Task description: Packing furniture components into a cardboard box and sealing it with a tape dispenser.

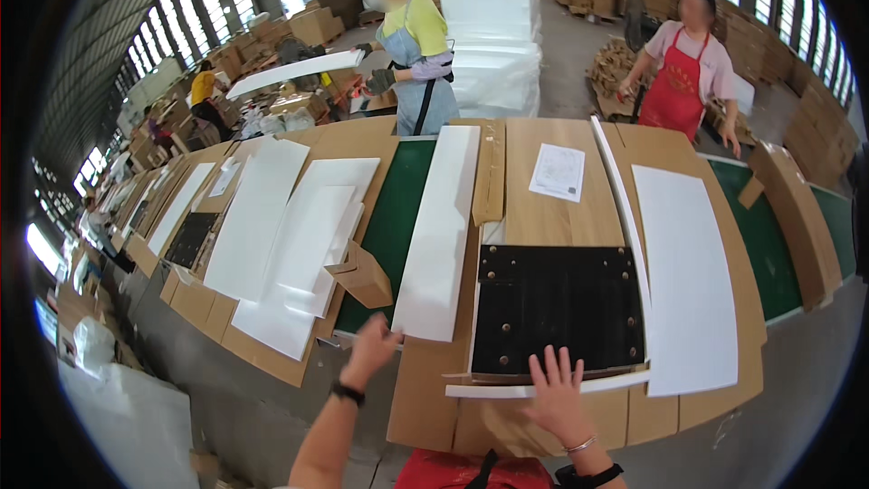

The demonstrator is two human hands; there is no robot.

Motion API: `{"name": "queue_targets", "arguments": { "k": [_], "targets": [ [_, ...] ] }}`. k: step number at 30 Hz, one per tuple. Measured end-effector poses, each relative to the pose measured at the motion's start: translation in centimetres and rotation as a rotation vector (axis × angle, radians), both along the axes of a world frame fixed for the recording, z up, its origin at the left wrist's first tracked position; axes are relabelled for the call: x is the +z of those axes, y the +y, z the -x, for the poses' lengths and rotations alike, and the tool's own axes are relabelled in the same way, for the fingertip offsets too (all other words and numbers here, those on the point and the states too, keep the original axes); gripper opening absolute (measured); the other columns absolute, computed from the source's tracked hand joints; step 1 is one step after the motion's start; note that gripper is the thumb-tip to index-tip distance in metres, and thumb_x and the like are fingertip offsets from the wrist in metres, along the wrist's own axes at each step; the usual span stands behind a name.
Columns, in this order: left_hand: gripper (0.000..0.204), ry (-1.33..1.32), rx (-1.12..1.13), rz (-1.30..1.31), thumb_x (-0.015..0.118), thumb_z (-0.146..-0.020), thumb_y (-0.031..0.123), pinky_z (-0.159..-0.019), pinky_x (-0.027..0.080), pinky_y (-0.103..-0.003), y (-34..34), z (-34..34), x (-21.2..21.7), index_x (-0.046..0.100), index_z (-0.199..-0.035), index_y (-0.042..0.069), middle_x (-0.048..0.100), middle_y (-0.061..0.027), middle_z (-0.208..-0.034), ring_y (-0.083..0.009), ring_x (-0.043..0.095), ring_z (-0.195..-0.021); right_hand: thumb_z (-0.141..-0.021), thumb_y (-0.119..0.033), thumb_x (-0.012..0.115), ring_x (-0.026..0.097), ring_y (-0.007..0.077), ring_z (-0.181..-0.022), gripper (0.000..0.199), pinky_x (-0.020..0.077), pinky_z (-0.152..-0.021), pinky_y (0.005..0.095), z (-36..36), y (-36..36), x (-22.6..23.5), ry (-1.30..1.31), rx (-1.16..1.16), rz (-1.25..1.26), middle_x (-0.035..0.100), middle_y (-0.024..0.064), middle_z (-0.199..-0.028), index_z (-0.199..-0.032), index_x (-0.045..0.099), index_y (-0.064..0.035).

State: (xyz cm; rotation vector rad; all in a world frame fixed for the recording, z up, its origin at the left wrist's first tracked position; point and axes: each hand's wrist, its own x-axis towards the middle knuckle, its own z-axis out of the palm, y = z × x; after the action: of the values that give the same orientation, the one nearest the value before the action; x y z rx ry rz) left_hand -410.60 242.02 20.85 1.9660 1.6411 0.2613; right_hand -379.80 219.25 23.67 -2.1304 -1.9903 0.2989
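My left hand [369,351] is at the near left corner of a long white panel [439,235], its fingers curled against the edge. My right hand [556,398] lies with fingers spread over a narrow white strip [493,391], fingertips reaching toward a black panel [561,317] with metal fittings. That strip runs along the black panel's near edge. Beyond the black panel lies a wood-grain board [543,222] with a printed sheet [558,172] on it. Another thin white strip [625,199] stands along the right side, beside a wide white panel [686,281].
Brown cardboard [425,407] lies under the panels, on a green conveyor [398,190]. More white panels [308,244] and a folded cardboard piece [362,276] lie to the left. Across the line, one person [412,45] carries a white board; another [679,72] wears a red apron.
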Motion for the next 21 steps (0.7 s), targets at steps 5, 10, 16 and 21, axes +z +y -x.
{"name": "queue_targets", "arguments": {
  "k": [5,10,16,21],
  "targets": [
    [0.055,-0.269,0.205,0.075,0.067,-0.085,0.044,-0.079,0.051,-0.04,-10.3,-2.7,-4.7,0.057,-0.114,-0.002,0.068,-0.0174,-0.094,-0.0325,0.065,-0.09,-0.062,-0.042,0.082,0.018,0.0429,-0.142,0.099,0.0103,-0.11,0.0673,-0.2,1.7,-1.7,-0.015,0.147,-0.037,0.025,0.0208,-0.153,-0.145,0.037,-0.0128],
    [0.084,-0.017,0.318,-0.094,0.072,-0.079,0.048,-0.1,0.04,-0.046,-4.7,-2.8,-7.7,0.041,-0.133,-0.008,0.052,-0.0277,-0.126,-0.0404,0.049,-0.119,-0.06,-0.037,0.083,0.025,0.0394,-0.141,0.097,0.015,-0.11,0.0675,-0.2,2.7,-2.3,-0.059,0.127,-0.066,0.032,0.0173,-0.15,-0.144,0.039,-0.0162],
    [0.104,0.015,0.484,0.008,0.078,-0.068,0.051,-0.105,0.035,-0.05,2.5,-2.4,-13.6,0.03,-0.14,-0.006,0.049,-0.0284,-0.129,-0.0469,0.044,-0.121,-0.064,-0.034,0.082,0.026,0.0376,-0.141,0.088,0.0164,-0.11,0.0649,0.2,3.8,-1.0,-0.046,0.133,-0.001,0.032,0.0178,-0.15,-0.141,0.043,-0.0145],
    [0.084,-0.023,0.454,0.051,0.078,-0.069,0.047,-0.098,0.041,-0.049,3.5,-2.9,-13.8,0.043,-0.127,-0.002,0.054,-0.0243,-0.122,-0.0427,0.049,-0.117,-0.064,-0.036,0.082,0.026,0.0375,-0.141,0.088,0.0166,-0.111,0.0634,1.2,4.5,-1.3,-0.095,0.134,0.003,0.031,0.0183,-0.151,-0.141,0.045,-0.0136]
  ]
}}
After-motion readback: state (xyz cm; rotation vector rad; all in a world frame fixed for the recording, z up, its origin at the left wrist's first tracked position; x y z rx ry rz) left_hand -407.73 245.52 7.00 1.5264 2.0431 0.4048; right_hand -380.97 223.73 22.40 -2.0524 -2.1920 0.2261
